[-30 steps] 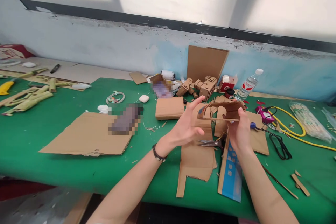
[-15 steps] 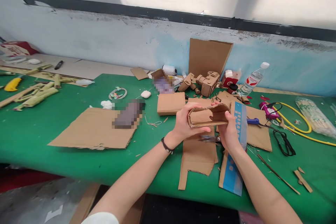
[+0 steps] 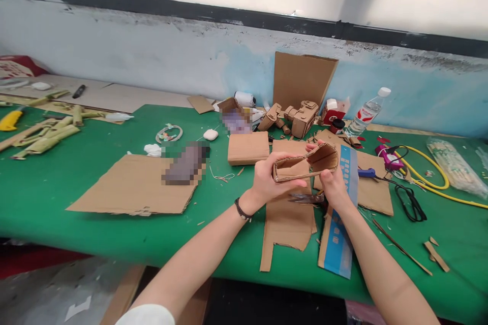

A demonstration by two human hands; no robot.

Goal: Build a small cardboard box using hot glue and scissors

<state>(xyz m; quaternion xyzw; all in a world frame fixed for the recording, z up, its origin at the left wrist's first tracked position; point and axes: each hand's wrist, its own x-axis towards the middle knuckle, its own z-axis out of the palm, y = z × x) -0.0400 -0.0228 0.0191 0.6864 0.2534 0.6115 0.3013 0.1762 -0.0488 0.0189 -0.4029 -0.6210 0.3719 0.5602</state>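
Between my hands, raised over the bench, is a folded strip of corrugated cardboard (image 3: 324,158) bent into an open frame. My left hand (image 3: 263,179) grips its left end, thumb along the lower edge. At the right end, my right hand (image 3: 335,185) closes on the frame with its thumb at the lower corner; some fingers are hidden behind it. Beneath the hands lie scissors (image 3: 305,198) with open blades, on a cut cardboard sheet (image 3: 287,228). A blue-printed cardboard strip (image 3: 337,244) passes under my right wrist. Behind my left hand sits a flat cardboard box (image 3: 248,148).
A cardboard camera model (image 3: 303,118) and a water bottle (image 3: 368,111) stand toward the wall. At left is a large cardboard sheet (image 3: 125,188) with a blurred dark object. A blue-handled tool (image 3: 366,173), black cable (image 3: 409,203) and yellow hose (image 3: 438,185) lie right.
The right end of the cardboard frame has tilted up and spread wider, showing more of its inside. My right hand has shifted slightly right and lower along it. The view has moved a little.
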